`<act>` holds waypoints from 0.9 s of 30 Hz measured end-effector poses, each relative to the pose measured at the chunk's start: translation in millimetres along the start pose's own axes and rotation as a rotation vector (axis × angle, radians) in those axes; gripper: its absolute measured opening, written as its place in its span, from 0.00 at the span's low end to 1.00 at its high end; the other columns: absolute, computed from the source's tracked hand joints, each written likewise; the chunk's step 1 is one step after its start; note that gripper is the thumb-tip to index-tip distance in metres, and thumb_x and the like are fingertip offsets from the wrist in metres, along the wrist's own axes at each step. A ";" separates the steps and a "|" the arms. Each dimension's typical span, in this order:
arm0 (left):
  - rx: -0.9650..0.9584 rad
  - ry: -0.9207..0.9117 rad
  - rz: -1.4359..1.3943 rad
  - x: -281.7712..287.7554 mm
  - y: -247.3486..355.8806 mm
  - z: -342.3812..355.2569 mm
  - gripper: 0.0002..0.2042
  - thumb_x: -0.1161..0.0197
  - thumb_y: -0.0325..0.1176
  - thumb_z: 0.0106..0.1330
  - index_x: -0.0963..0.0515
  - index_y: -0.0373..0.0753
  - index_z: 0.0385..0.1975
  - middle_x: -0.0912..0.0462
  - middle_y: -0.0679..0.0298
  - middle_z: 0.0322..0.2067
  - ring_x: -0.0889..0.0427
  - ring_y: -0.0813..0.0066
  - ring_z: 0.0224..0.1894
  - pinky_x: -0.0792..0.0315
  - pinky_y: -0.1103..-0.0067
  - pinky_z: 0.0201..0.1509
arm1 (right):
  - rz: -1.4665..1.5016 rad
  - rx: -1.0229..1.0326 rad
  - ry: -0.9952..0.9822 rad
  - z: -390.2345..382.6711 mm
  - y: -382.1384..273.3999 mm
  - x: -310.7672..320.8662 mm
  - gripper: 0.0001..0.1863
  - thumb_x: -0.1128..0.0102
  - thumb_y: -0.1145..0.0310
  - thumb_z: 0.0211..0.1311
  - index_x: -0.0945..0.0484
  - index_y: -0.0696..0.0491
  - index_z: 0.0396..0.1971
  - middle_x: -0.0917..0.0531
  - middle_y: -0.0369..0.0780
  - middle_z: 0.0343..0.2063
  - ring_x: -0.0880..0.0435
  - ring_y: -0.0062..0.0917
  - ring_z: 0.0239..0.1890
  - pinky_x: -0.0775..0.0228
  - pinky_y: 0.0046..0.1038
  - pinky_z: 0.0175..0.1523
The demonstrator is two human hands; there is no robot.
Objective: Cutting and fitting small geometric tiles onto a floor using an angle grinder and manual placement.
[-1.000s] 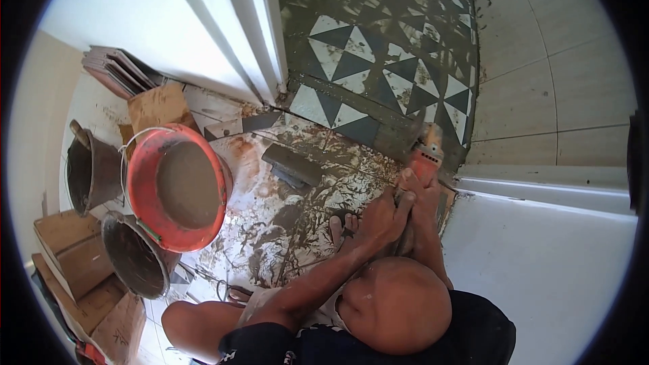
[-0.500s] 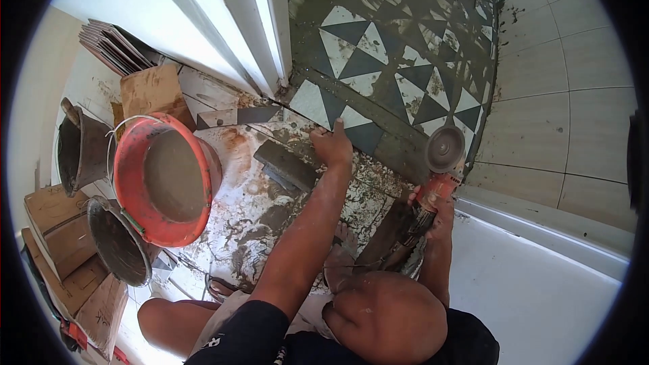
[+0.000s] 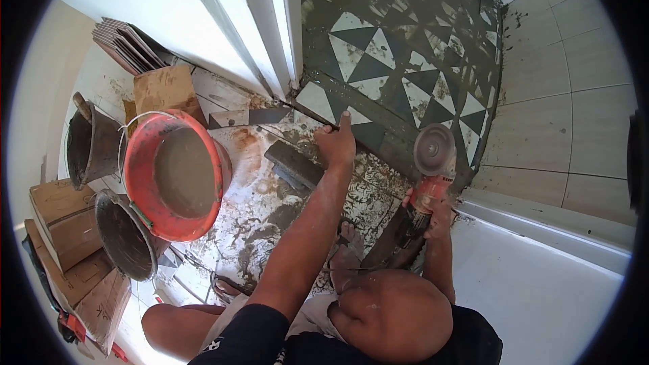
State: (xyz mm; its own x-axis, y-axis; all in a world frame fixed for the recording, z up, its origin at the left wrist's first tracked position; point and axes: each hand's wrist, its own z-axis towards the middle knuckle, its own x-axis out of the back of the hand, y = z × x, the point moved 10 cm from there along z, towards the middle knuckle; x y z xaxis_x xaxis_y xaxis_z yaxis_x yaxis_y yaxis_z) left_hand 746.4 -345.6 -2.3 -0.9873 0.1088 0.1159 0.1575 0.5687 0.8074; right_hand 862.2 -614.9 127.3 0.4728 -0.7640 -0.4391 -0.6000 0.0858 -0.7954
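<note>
Room: small tiled space, pale wall tiles (image 3: 581, 128) on the right, white door frame (image 3: 270, 34) upper middle, white ledge (image 3: 541, 277) lower right.
Floor: patterned floor tiles (image 3: 405, 74) in dark green & white triangles already laid over the far part; much of that area smeared w/ grey mortar.
Done so far: judging by the laid field, most of the far floor is covered; the near strip by the door frame reads as unfinished, w/ bare mortar bed (image 3: 270, 223), rubble & splashes.
Left to do: prob. the edge row at the threshold, plus cleanup of the smeared tiles; can't tell more.
Boxes: cardboard boxes (image 3: 64, 220) stacked at left edge, contents hidden.
Red bucket: red bucket (image 3: 177, 174) left of centre, holds grey-brown slurry almost to the rim.
Dark buckets: one dark bucket (image 3: 125, 233) just below the red one, tilted, inside coated, looks near empty; second dark bucket (image 3: 91, 145) above left, a handle sticking out, contents unclear.
Spare tiles: tile stack (image 3: 125, 44) leaning by the wall, upper left.
Grinder: angle grinder (image 3: 433, 162), red body, disc up, just off the laid tiles' near edge.
Right hand: right hand (image 3: 433, 213), grip clenched round the grinder body.
Left hand: left hand (image 3: 336, 143), grip released, fingers flat on the edge tile by the threshold, beside a dark block (image 3: 294, 164).
</note>
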 end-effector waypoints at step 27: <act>-0.342 0.336 -0.181 196.3 16.3 -22.7 0.15 0.40 0.42 0.76 0.31 0.35 0.36 0.33 0.72 0.27 0.38 0.84 0.30 0.38 0.81 0.34 | -0.593 -0.370 -0.174 -12.1 30.1 -22.9 0.25 0.22 0.73 0.46 0.21 0.63 0.45 0.13 0.42 0.33 0.12 0.27 0.33 0.17 0.30 0.39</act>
State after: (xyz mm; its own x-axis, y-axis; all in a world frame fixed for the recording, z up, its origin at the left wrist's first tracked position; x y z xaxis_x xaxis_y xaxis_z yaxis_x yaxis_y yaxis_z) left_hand 554.7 -333.5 46.7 -0.9595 -0.2665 0.0913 0.0230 0.2489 0.9682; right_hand 825.5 -602.5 118.5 0.8642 -0.4994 -0.0613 -0.3749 -0.5579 -0.7404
